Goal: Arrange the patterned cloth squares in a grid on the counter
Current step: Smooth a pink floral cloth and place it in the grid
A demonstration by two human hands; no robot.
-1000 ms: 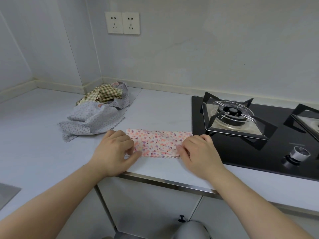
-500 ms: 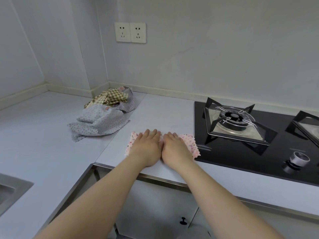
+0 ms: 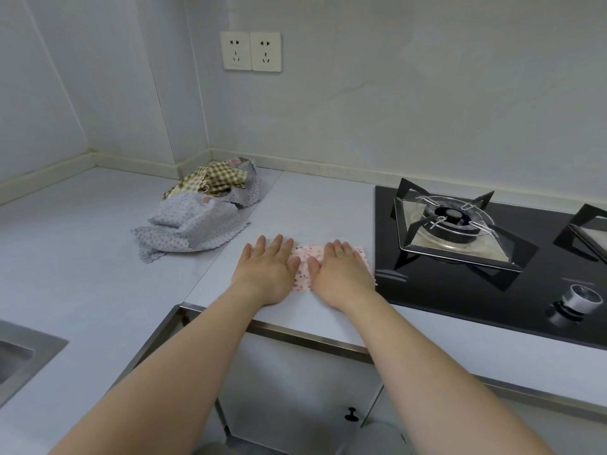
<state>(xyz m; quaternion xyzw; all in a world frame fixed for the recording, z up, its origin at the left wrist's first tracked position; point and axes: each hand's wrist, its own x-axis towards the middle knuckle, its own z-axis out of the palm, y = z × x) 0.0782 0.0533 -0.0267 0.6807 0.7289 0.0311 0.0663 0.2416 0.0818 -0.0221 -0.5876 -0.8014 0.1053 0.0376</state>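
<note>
Flat on cloth — left hand, right hand

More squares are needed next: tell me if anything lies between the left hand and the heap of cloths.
Nothing visible does. Only bare counter lies between the left hand, flat at the pink cloth's left edge, and the heap of cloths beyond it.

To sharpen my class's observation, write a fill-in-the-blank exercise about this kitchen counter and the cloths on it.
1. The left hand and right hand lie flat on a ____ speckled cloth.
2. The pile of crumpled cloths lies to the ____ of the hands.
3. The gas hob sits to the speckled cloth's ____.
4. The wall holds ____ sockets.
Missing words: pink; left; right; two.
</note>
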